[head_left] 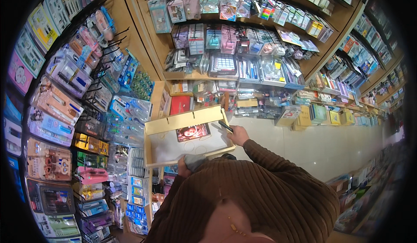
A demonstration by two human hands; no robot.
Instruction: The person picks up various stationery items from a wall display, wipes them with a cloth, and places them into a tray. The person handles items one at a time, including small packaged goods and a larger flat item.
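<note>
In front of me a shallow pale wooden drawer or tray (153, 162) is tilted, with slots cut in its far wall. A small box with a printed face (193, 133) lies inside against that wall, and several thin loops like rubber bands (189, 146) rest on the light bottom. My left hand (184, 167) grips a grey cloth (194, 161) at the near wall. At the right end, my right hand (238, 135) holds a dark pen-like stick (225, 126). Whether its lower fingers also support the tray I cannot tell.
Hooks with blister-packed stationery (68, 77) crowd the left side. Ahead, a wooden shelf unit (202, 75) carries packaged goods and open boxes of pens. A red box (180, 105) sits just beyond the tray. Tiled floor (303, 142) stretches to the right, with stacked goods (355, 194) at lower right.
</note>
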